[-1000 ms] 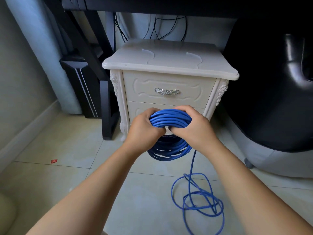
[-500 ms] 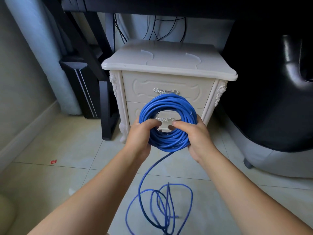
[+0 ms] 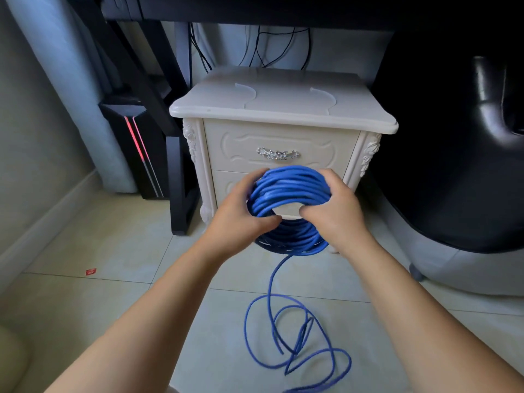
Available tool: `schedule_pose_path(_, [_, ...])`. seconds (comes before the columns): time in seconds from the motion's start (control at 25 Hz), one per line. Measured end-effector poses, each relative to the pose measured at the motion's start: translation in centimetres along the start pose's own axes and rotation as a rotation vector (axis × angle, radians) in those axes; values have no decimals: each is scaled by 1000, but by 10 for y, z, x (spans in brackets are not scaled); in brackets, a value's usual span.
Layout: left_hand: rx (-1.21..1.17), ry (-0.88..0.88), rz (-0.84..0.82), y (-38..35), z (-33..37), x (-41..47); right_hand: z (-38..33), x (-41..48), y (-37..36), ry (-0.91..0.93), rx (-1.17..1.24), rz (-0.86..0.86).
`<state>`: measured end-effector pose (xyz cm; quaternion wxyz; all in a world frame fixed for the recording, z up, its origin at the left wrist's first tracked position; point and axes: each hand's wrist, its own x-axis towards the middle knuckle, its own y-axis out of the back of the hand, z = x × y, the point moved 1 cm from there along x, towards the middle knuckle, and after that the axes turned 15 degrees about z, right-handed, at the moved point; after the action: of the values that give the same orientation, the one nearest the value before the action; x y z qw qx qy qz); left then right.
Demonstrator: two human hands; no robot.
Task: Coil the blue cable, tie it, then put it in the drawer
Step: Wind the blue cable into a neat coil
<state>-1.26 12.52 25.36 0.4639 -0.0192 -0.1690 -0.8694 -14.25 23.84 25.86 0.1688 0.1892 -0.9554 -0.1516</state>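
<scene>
Many rounds of thick blue cable (image 3: 289,188), wound into one fat ring and held up in the air, right in front of the lower drawer (image 3: 229,185) of a small cream wooden cabinet (image 3: 283,109). Gripped on its left side by the left hand (image 3: 241,219), a bit blurred, fingers curled over the outside, thumb poking in at the hole. Gripped on its right side by the right hand (image 3: 331,211), fingers wrapped over the top rounds, thumb tucked under them. One loose length hanging from the bottom of the ring down to the pale tiled floor (image 3: 113,251), then lying there in a few messy loops between the two bare forearms.

Both drawers pushed shut. A shiny silver handle (image 3: 278,153) in the middle of the top drawer (image 3: 241,143), just above the ring.

Just beside the cabinet's left front corner, a black desk leg (image 3: 178,180) standing on the floor. Behind that leg, a black computer box (image 3: 136,154) with a thin glowing red stripe. Past the cabinet's back edge, thin black wires (image 3: 255,46) hanging down the wall. To the right, a big shiny black chair (image 3: 453,137). Far off to the left on the floor, near the wall, one tiny red scrap (image 3: 91,271).
</scene>
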Motion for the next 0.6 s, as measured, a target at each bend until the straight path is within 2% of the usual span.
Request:
schedule_pose_path(0.12, [164,-199,-61,-3,0,-4,-2,-7,-4,231,-206,-126])
schedule_pose_path(0.2, [200,-220,-66,-5,0,-6,-1,-11,-7,263,-239,-159])
schedule_pose_path(0.4, [106,-103,28,-7,5,-6,-3,-9,-5,184,-167,-154])
schedule_pose_path(0.6, [-88,64,109,-8,5,-2,-3,-2,5,-16,88,-176])
